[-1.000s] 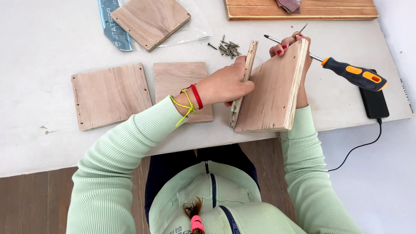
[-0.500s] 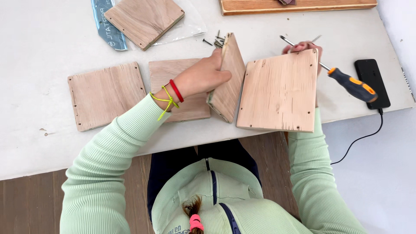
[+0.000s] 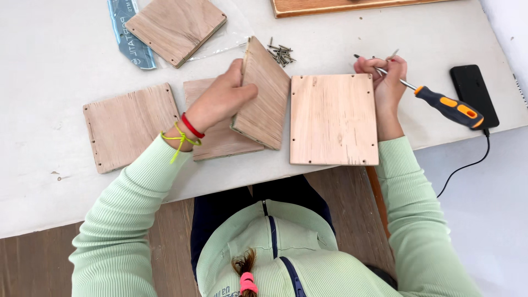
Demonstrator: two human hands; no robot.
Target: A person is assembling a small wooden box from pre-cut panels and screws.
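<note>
- Left hand point(image 3: 223, 99) is clamped on a tilted wooden panel point(image 3: 264, 96), thumb on the upper face near its far corner; the panel leans up off the table, its long axis running from the far edge toward the person, its lower edge resting on a flat panel point(image 3: 217, 140) beneath it.
- Right hand point(image 3: 385, 82) is closed around the metal shank of a screwdriver point(image 3: 448, 105); the orange-and-black handle points out to the right, the tip to the left beyond the fingers. Whether a screw is pinched there too cannot be told.
- A light wooden board point(image 3: 334, 118) lies flat between the two hands — its right far corner touching the right hand, its left edge just beside the tilted panel. Small holes line its edges.
- The right hand is nearer the board; the left hand is nearer the pile of screws point(image 3: 281, 54), just beyond the tilted panel's far end.
- Another panel point(image 3: 129, 126) lies flat at the left, near the table's front edge. One more point(image 3: 176, 28) sits on clear plastic wrap at the far side.
- A black phone point(image 3: 473, 94) with a cable lies just right of the screwdriver handle, close to the table's point(image 3: 49, 60) right edge — little room there; open surface lies far left.
</note>
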